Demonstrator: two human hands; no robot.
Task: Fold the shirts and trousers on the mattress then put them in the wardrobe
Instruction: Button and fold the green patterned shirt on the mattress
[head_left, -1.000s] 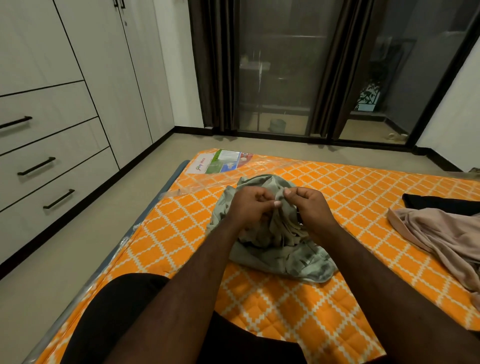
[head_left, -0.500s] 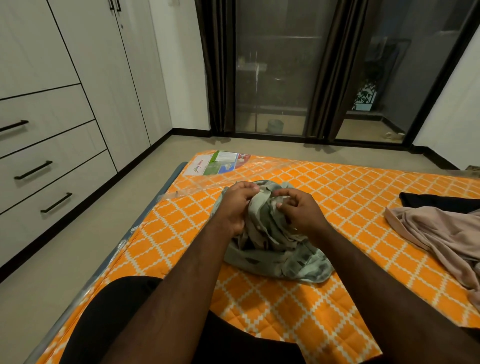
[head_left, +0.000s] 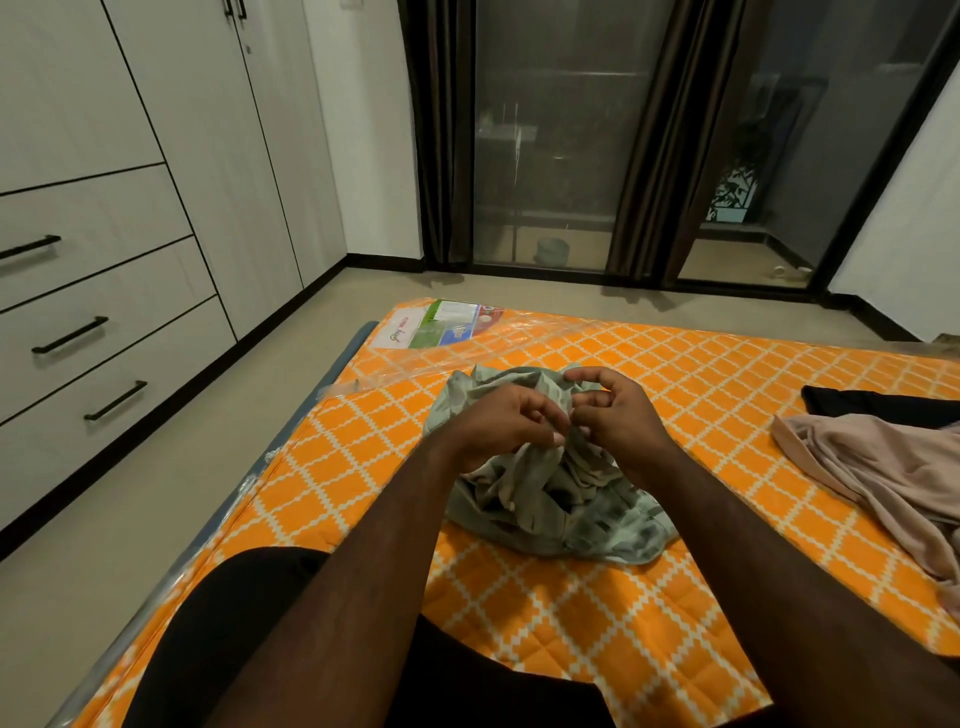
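Soft grey-green printed cloth, the garment (head_left: 561, 509) lies in a crumpled heap on the orange mattress (head_left: 727, 374), just ahead of the person's knees. The two hands meet over its top, almost touching each other. The left hand (head_left: 506, 423) pinches a fold between thumb and curled fingers. The right hand (head_left: 618, 415) curls at the same ridge of cloth and seems to nip it too, though its own fingers partly hide the contact. The garment looks light and limp, with no stiffness to keep a shape, so it will likely sag and bunch wherever it is not held. It is best taken at a hem or seam, one hand at each corner, and shaken flat before folding. A pink garment (head_left: 893, 478) and a black one (head_left: 878, 400) lie well apart to the right. The wardrobe (head_left: 156, 156) stands beyond the mattress's left edge.
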